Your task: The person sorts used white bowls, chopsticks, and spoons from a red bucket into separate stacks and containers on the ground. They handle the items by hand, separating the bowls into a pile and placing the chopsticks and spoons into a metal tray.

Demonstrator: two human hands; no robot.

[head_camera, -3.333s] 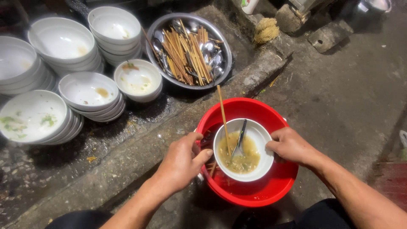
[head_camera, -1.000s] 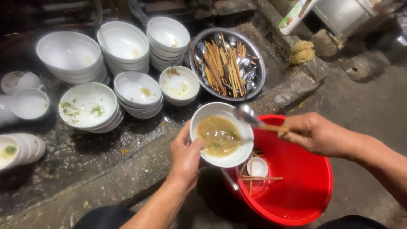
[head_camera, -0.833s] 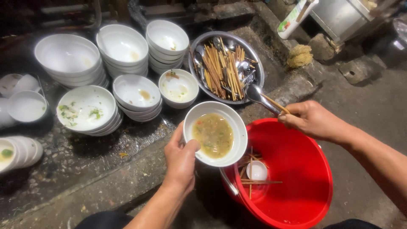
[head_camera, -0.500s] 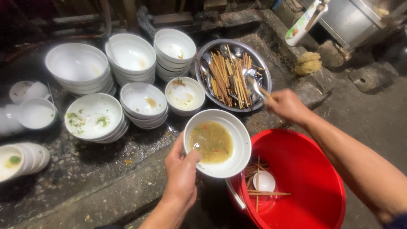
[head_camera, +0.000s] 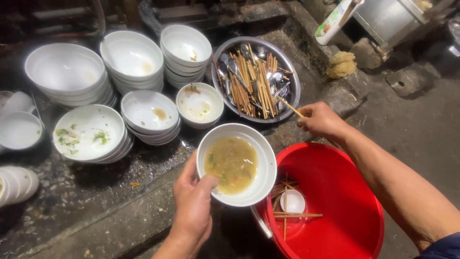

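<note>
Our left hand [head_camera: 194,211] grips a white bowl [head_camera: 238,164] by its near-left rim, thumb hooked over the edge and fingers underneath; the bowl is tilted slightly and carries a pool of yellowish broth with scraps. Our right hand [head_camera: 322,121] is closed around a chopstick [head_camera: 289,106], whose far end points into the round metal tray [head_camera: 293,72] of chopsticks and spoons; whether a second utensil sits in that fist we cannot tell, since the fingers hide it.

The bowl hangs just left of the red bucket [head_camera: 354,187] and over the concrete ledge [head_camera: 120,216], not yet emptied. In the bucket lie a few loose chopsticks and a small white dish [head_camera: 293,201], so more sorting looks left there. To the far left, stacks of white bowls [head_camera: 132,60] stand already grouped, some with food traces, so by our reckoning the clearing is well along but unfinished.
</note>
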